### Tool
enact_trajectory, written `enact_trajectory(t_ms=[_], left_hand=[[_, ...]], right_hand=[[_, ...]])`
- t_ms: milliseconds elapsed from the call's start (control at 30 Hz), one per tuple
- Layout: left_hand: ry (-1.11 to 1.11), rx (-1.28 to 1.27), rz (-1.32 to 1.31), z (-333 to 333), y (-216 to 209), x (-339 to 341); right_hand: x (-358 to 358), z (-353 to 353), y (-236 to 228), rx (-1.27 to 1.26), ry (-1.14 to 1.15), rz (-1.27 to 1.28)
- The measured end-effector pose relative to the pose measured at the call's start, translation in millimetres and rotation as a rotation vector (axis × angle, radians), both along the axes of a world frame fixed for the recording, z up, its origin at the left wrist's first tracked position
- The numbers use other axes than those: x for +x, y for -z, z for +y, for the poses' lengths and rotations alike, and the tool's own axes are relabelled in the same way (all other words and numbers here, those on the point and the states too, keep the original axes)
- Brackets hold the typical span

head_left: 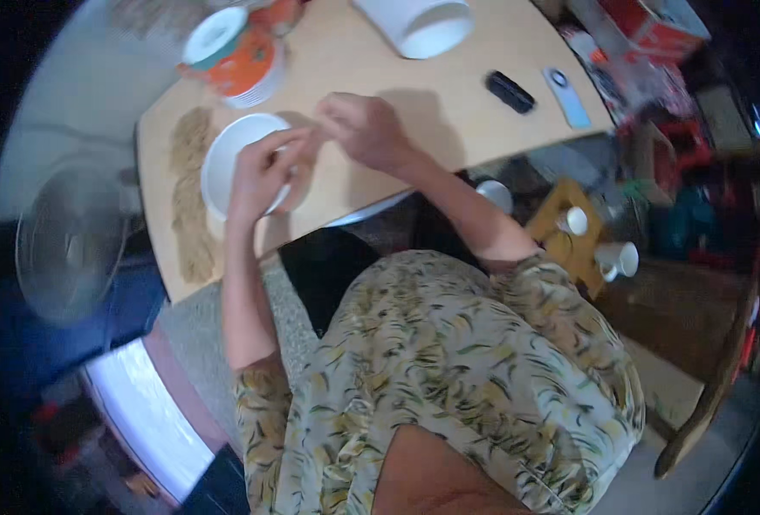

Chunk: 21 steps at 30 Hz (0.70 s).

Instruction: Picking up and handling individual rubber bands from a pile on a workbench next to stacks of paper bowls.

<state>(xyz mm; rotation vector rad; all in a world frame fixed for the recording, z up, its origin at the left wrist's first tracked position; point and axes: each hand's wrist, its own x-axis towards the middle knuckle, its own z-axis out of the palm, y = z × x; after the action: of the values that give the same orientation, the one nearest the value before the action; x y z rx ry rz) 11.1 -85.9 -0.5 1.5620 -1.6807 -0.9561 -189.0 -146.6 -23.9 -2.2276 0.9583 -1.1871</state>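
My left hand (pixel 260 176) is over the right side of a white bowl (pixel 217 176), its thumb and fingertips pinched together. Just right of the bowl, my right hand (pixel 367 130) is raised above the table with its fingers closed. The fingertips of both hands nearly meet near the bowl's upper right rim. Whatever lies between them, if anything, is too small and blurred to make out. Left of the bowl, a long light-brown heap (pixel 191 206) of what looks like loose, fine material stretches along the table's edge.
An orange, green and white tub (pixel 238 64) stands behind the bowl. A white cylindrical container (pixel 436 33) lies at the far side. A black oblong object (pixel 510 92) and a pale remote-like object (pixel 566 99) rest at right. Below are white cups (pixel 618 260) and a fan (pixel 73 245).
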Motion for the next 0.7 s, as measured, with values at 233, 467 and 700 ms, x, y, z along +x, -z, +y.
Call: enact_trajectory(t_ms=[233,467,700], left_hand=[[0.006,0.111,0.283,-13,4,-2],[-0.031,0.139,0.307,-6,7,14],[0.024,-0.007,0.205,-6,-2,3]], right_hand=[[6,3,6,-0.406,0.153,0.009],[23,7,11,0.017,0.158,-0.184],[15,-6,27,0.456,-0.088,-0.482]])
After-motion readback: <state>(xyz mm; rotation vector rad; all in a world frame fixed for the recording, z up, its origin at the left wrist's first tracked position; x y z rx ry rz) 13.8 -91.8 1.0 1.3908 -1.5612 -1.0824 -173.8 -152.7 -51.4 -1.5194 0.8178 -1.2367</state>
